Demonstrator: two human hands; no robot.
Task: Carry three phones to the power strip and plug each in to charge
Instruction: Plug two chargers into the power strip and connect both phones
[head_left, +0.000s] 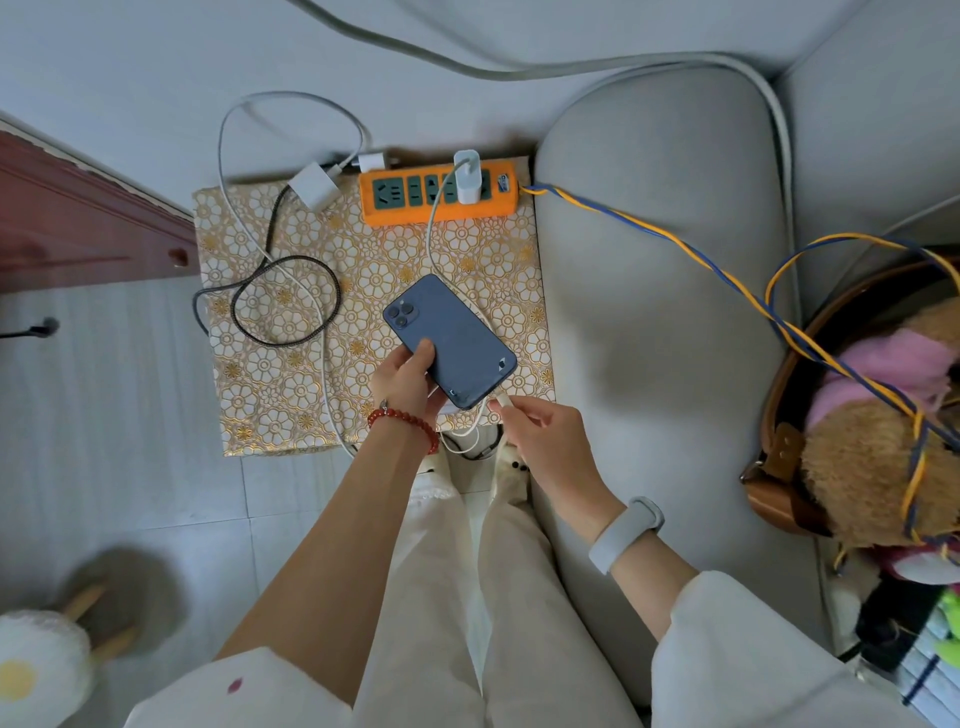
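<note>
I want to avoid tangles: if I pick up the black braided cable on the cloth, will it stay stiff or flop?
The black braided cable lies in loose loops, so it probably flops. Crossing the white cable, it may drag that along.

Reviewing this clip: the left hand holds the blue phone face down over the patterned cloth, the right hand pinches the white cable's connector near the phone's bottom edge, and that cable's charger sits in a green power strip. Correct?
Not quite. The head view shows the power strip is orange; only its socket faces are green. The rest stands: the left hand holds the blue phone face down over the patterned cloth, and the right hand pinches the white cable's connector near its bottom edge.
</note>
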